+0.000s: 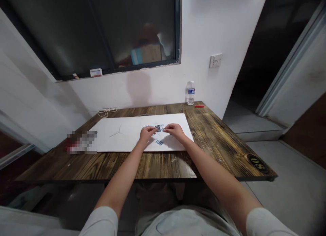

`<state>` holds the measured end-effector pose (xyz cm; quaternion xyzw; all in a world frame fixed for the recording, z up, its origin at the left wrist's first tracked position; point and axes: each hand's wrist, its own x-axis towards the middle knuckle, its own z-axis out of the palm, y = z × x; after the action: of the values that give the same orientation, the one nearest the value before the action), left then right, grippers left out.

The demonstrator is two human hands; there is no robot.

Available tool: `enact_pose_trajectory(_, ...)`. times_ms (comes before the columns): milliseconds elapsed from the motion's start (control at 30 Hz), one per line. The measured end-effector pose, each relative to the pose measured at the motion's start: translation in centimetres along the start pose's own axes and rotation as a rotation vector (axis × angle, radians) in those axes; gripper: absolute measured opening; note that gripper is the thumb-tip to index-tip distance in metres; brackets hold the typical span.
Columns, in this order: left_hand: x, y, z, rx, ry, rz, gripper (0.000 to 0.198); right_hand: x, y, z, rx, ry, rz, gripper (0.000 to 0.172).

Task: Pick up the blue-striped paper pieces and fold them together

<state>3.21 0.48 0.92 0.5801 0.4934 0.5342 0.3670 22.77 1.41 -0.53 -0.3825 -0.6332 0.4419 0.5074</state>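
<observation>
Over a white board (132,127), my left hand (147,134) pinches a small dark flat piece with slots (158,128) between thumb and fingertips. Just to its right, my right hand (175,130) has its thumb and fingers closed together. Its fingertips point at the dark piece; whether they grip something tiny cannot be made out. On the board below the hands lies a blue slotted piece (159,142). More small blue pieces (149,126) sit behind the fingers, partly hidden. Thin dark lines forming a three-armed shape (119,131) appear on the board's left half.
The board rests on a brown wooden table (216,144). A plastic bottle (191,93) and a red stick-like item (199,106) are at the back right. White cord (107,111) lies at the back left. A blurred-out item (81,142) covers the board's left edge.
</observation>
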Motion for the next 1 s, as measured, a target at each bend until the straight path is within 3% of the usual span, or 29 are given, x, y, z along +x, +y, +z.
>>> enact_pose_trajectory(133,0.1,-0.2,0.1,0.002,-0.047,0.026,0.038,-0.5,-0.4,1.2,0.189,0.048,0.072,0.037)
enact_pose_trajectory(333,0.0,-0.2,0.4,-0.011,-0.071,0.038,0.037,-1.0,-1.3,2.1,0.332,0.144,0.050,0.038)
enact_pose_trajectory(700,-0.4,0.6,0.6,0.045,-0.145,0.036,0.034,-1.2,-0.9,2.0,0.122,0.190,0.014,0.033)
enact_pose_trajectory(1000,-0.6,0.6,0.5,0.060,-0.248,0.032,0.034,-0.9,-0.6,2.1,0.147,0.144,0.012,0.036)
